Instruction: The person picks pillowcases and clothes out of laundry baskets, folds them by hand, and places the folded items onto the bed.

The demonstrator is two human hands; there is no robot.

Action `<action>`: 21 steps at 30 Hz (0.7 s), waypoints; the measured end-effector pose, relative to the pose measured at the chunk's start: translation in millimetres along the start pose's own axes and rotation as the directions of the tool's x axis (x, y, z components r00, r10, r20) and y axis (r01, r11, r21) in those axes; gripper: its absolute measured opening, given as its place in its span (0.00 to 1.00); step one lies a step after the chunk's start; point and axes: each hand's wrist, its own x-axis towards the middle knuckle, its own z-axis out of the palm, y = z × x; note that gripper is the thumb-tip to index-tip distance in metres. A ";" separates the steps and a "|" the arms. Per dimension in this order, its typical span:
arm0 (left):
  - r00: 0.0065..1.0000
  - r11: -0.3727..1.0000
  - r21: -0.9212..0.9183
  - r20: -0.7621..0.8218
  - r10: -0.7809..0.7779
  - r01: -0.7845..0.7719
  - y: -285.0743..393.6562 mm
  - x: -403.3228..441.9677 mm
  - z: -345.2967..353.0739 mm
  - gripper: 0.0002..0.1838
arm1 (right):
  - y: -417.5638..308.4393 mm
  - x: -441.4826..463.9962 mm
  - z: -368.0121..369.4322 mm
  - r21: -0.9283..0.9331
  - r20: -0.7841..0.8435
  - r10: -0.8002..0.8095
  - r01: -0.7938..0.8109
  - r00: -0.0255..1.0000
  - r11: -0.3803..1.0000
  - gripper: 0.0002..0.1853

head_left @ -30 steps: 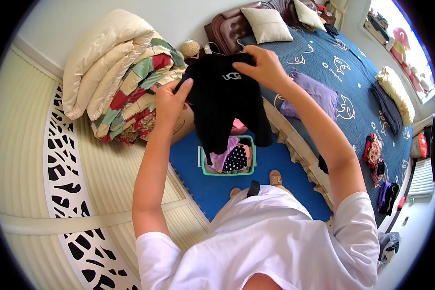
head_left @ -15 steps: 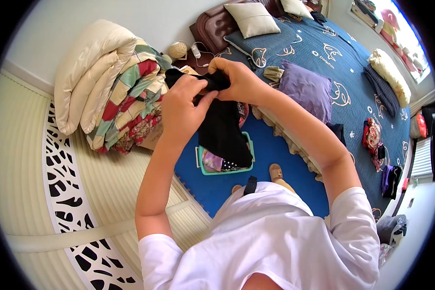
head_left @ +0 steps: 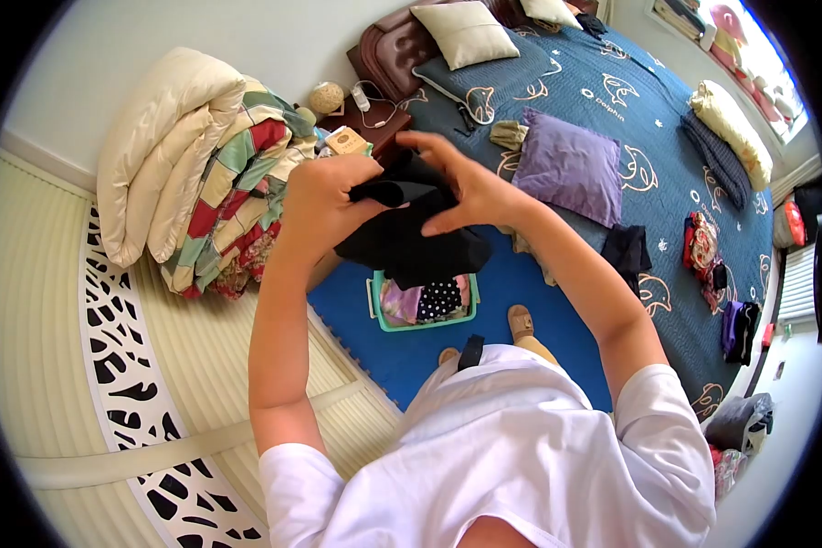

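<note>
Both my hands are raised in front of me around a piece of dark clothing, a black garment (head_left: 411, 242) that is bunched and partly folded; its exact kind is unclear. My left hand (head_left: 327, 196) is closed on its left edge, where the cloth curls into a loop. On the other side, my right hand (head_left: 470, 187) has its thumb and fingers spread wide apart against the cloth. Below, on the blue floor mat (head_left: 347, 306), stands a turquoise basket (head_left: 426, 324) holding folded clothes, among them a black polka-dot piece (head_left: 440, 300).
At left, a thick cream quilt (head_left: 164, 155) rests with a patchwork one. The bed (head_left: 667, 146) at right bears a purple pillow (head_left: 568, 166), a black garment (head_left: 627, 256) and small clothing piles (head_left: 700, 251). A nightstand (head_left: 388, 128) stands beyond my hands.
The hanging black garment has been gathered up higher and bunched, showing more of the basket. My hands have moved apart, and my right thumb and fingers have spread.
</note>
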 end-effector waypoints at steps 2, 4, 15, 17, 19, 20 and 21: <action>1.000 0.997 -0.082 -0.007 -0.013 0.013 3.6 1.7 -5.0 0.16 | 9.6 -14.0 -0.4 -0.228 0.055 0.132 -0.116 0.990 0.967 0.38; 0.999 0.996 -0.087 -0.030 0.034 -0.037 6.4 3.8 -9.4 0.15 | 34.1 -30.3 -1.8 -0.254 0.091 0.252 -0.223 0.963 0.941 0.35; 0.956 0.955 0.051 -0.032 -0.292 0.293 -68.7 9.5 -7.4 0.21 | 38.6 -74.0 29.4 -0.025 0.431 0.509 -0.554 0.745 0.832 0.21; 0.953 0.952 0.070 0.027 -0.301 0.299 -104.7 -2.4 18.1 0.25 | 22.7 -76.3 26.2 0.001 0.437 0.533 -0.593 0.724 0.805 0.22; 0.856 0.882 0.044 0.221 -0.467 0.470 -115.1 -17.7 48.0 0.22 | 7.4 -75.4 22.6 0.077 0.421 0.502 -0.581 0.755 0.810 0.21; 0.775 0.839 0.035 0.364 -0.516 0.543 -118.2 -23.2 63.6 0.21 | 0.0 -75.6 20.4 0.153 0.401 0.470 -0.563 0.786 0.812 0.20; 0.849 0.889 -0.048 0.326 -0.416 0.454 -127.9 -37.5 91.4 0.20 | -4.1 -75.2 19.1 0.188 0.383 0.442 -0.537 0.811 0.822 0.18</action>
